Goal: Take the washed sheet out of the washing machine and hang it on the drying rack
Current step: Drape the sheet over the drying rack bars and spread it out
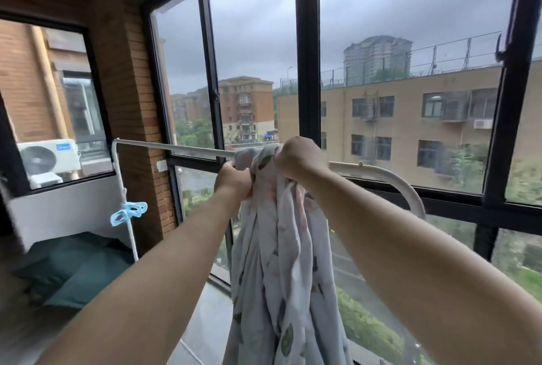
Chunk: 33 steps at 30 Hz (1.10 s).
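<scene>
Over tubular rail (176, 148), crumpled sheet (281, 247)

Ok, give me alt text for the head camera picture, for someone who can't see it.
The left hand and right hand grip a bunched leaf-print sheet over the white rail of a drying rack, the rest hanging down between the forearms. Blue pegs hang on the rack's upright; big windows behind show apartment blocks under grey sky.
</scene>
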Motion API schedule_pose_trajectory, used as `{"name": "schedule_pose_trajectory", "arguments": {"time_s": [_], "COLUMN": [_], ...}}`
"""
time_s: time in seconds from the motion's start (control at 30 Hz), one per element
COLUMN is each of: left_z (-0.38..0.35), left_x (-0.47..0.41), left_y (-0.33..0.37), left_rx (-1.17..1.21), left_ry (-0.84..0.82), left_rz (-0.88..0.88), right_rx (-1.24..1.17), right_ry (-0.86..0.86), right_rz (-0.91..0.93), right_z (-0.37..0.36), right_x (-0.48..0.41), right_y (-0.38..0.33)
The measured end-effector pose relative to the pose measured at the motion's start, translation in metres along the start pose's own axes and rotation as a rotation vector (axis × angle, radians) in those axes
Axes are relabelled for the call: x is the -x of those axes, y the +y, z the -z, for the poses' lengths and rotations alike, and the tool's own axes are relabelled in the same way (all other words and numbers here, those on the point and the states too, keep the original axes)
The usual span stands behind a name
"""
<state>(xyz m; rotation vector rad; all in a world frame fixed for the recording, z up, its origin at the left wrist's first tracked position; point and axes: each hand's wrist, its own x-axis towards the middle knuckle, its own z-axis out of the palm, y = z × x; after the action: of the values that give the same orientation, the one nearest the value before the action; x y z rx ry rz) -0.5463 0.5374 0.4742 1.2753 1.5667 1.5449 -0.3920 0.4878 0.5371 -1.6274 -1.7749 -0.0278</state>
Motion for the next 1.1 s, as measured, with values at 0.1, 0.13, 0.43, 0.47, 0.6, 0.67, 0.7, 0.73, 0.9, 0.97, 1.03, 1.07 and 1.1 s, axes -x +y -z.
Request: {"name": "schedule_pose_trajectory", "arguments": {"time_s": [0.1, 0.13, 0.43, 0.47, 0.6, 0.67, 0.7, 0.73, 0.9, 0.97, 1.03, 1.07, 1.1], "left_z": [0.007, 0.007, 0.016, 0.015, 0.016, 0.013, 0.012, 0.010, 0.005, 0.007, 0.015, 0.019, 0.024], "left_x": [0.018, 0.019, -0.020, -0.024, -0.033, -0.037, -0.041, -0.043, -0.049, -0.062, -0.079, -0.090, -0.100], "left_y": [0.008, 0.006, -0.004, -0.003, 0.001, 0.002, 0.002, 0.004, 0.018, 0.020, 0.022, 0.021, 0.020], "left_rx": [0.144, 0.184, 0.069, 0.095, 0.201, 0.195, 0.157, 0.110, -0.101, -0.141, -0.164, -0.166, -0.173], "left_ry": [-0.158, -0.211, -0.203, -0.195, -0.199, -0.209, -0.190, -0.151, 0.058, 0.094, 0.115, 0.113, 0.106], "left_rz": [0.056, 0.077, 0.074, 0.082, 0.125, 0.103, 0.065, 0.011, -0.217, -0.247, -0.253, -0.247, -0.252], "right_rx": [0.035, 0.050, 0.023, 0.023, 0.070, 0.072, 0.070, 0.067, 0.090, 0.092, 0.119, 0.131, 0.143], "right_ry": [0.054, 0.060, 0.086, 0.098, 0.119, 0.114, 0.123, 0.146, 0.283, 0.290, 0.300, 0.304, 0.299], "right_rz": [-0.102, -0.138, -0.193, -0.184, -0.151, -0.156, -0.160, -0.164, -0.182, -0.201, -0.238, -0.257, -0.271], "right_z": [-0.010, -0.011, -0.020, -0.022, -0.030, -0.030, -0.030, -0.030, -0.037, -0.037, -0.035, -0.035, -0.036], "right_x": [0.002, 0.000, -0.004, -0.005, -0.007, -0.009, -0.010, -0.011, -0.009, -0.010, -0.011, -0.012, -0.013], "right_y": [0.002, 0.004, -0.001, 0.000, 0.003, 0.003, 0.004, 0.006, 0.010, 0.009, 0.007, 0.004, 0.002]}}
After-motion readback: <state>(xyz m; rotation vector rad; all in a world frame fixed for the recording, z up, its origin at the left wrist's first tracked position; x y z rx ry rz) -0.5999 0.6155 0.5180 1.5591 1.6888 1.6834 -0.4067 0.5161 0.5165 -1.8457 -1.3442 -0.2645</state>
